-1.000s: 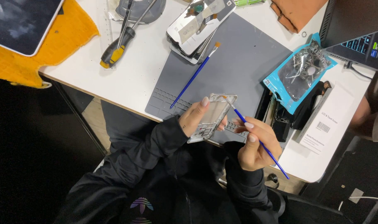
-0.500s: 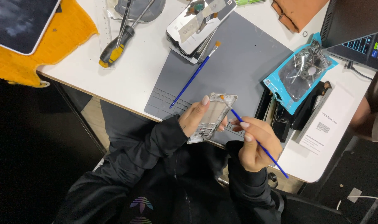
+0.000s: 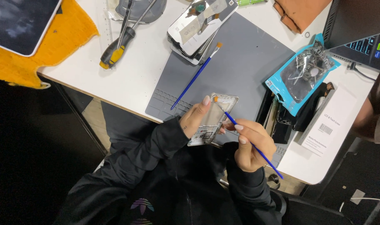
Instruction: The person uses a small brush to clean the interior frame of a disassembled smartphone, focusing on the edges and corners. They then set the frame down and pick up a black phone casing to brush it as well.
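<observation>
We count two blue-handled brushes: one brush (image 3: 248, 139) in the right hand (image 3: 248, 146), and a second brush (image 3: 196, 77) lying on the grey mat (image 3: 248, 62), of which there is one. We count one phone frame (image 3: 213, 118) in the left hand (image 3: 196, 116), and one stack of opened phone parts (image 3: 198, 25) on the tabletop (image 3: 144, 71). We record one screwdriver (image 3: 115, 48) with a yellow-and-black grip, one tablet (image 3: 19, 21), one yellow cloth (image 3: 52, 46), one blue foil pouch (image 3: 300, 75), one white box (image 3: 329, 121), one laptop (image 3: 361, 37) and one brown leather piece (image 3: 300, 12). Hands in view: two.
</observation>
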